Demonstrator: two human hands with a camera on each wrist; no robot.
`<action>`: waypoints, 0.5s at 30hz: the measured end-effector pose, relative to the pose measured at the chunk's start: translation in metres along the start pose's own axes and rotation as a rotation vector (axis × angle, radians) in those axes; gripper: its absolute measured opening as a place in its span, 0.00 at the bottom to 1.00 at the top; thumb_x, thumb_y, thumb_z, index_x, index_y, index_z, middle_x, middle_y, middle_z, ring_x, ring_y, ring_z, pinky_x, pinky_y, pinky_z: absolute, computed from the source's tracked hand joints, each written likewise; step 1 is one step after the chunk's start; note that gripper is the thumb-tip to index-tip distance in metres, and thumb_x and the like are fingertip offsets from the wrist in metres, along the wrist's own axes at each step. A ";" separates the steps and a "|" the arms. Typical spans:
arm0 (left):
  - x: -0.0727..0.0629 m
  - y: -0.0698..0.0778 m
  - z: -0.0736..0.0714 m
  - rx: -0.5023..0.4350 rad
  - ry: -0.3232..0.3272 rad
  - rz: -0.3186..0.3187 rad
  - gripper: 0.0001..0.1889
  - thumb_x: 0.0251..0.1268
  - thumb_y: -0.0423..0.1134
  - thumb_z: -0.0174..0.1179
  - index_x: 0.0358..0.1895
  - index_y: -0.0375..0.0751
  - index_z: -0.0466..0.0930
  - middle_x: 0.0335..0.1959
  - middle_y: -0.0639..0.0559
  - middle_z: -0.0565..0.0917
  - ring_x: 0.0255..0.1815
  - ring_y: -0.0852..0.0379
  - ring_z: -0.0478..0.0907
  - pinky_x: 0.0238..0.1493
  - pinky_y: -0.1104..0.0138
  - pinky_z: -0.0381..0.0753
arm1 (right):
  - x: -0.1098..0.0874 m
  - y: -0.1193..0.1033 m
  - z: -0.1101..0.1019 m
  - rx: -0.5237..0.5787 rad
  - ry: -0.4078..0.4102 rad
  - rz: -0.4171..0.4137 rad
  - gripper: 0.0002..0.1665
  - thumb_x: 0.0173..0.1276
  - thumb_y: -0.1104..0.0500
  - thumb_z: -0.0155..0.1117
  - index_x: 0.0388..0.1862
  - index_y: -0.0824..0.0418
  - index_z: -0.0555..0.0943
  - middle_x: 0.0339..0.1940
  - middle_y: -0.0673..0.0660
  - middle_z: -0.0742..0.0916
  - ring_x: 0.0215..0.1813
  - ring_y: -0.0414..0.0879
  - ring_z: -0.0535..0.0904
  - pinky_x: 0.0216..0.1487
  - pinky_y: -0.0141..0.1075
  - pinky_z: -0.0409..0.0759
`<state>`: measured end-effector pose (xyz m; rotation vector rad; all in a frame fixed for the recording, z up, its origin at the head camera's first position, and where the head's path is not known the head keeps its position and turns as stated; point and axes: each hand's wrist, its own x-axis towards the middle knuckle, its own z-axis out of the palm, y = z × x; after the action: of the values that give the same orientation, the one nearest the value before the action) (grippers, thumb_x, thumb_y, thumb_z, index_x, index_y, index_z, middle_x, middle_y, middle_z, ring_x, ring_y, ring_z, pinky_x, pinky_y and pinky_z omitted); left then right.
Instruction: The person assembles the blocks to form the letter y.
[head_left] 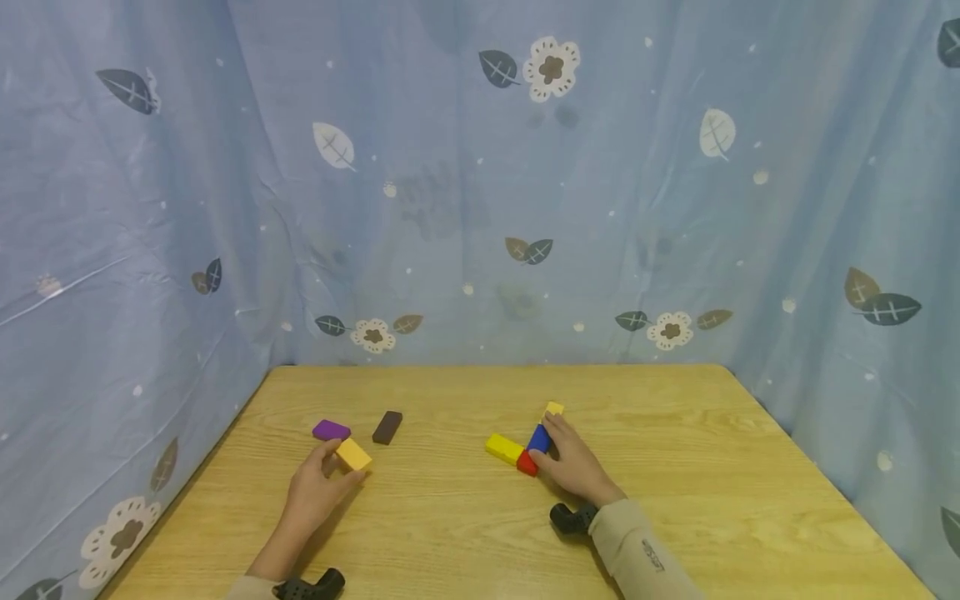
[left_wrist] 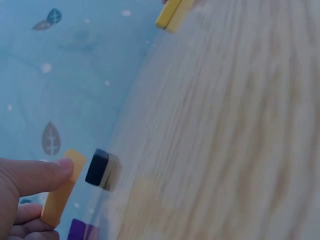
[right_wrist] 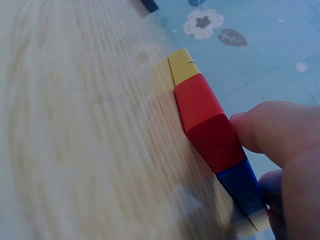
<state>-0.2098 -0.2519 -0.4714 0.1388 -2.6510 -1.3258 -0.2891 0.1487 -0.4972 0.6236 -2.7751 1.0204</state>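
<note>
My left hand (head_left: 315,493) pinches an orange-yellow block (head_left: 354,456) between thumb and fingers. Held on a slant, that block shows its long face in the left wrist view. A purple block (head_left: 332,430) lies just beyond it. On the right, a red block (head_left: 527,463) forms the corner between a yellow block (head_left: 505,448) and a blue block (head_left: 538,438). Past the blue one sits a pale yellow block (head_left: 554,408). My right hand (head_left: 576,468) spans this row, thumb at the red block and fingers by the blue and pale yellow ones, partly covering them.
A dark brown block (head_left: 387,427) lies on the wooden table (head_left: 435,517) between the two hands, nearer the left one. Blue patterned curtain (head_left: 465,167) hangs along the table's back and sides. A black wrist device (head_left: 572,519) sits by the right cuff.
</note>
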 end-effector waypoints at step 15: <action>0.002 0.030 0.020 -0.043 -0.012 0.068 0.40 0.57 0.42 0.67 0.69 0.32 0.58 0.72 0.34 0.59 0.73 0.38 0.54 0.70 0.49 0.60 | 0.000 0.000 -0.002 0.000 -0.005 -0.013 0.41 0.69 0.46 0.57 0.71 0.69 0.60 0.75 0.64 0.62 0.76 0.60 0.52 0.73 0.56 0.55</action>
<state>-0.2155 -0.2188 -0.4591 0.0344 -2.6100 -1.3658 -0.2890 0.1500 -0.4958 0.6437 -2.7716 1.0183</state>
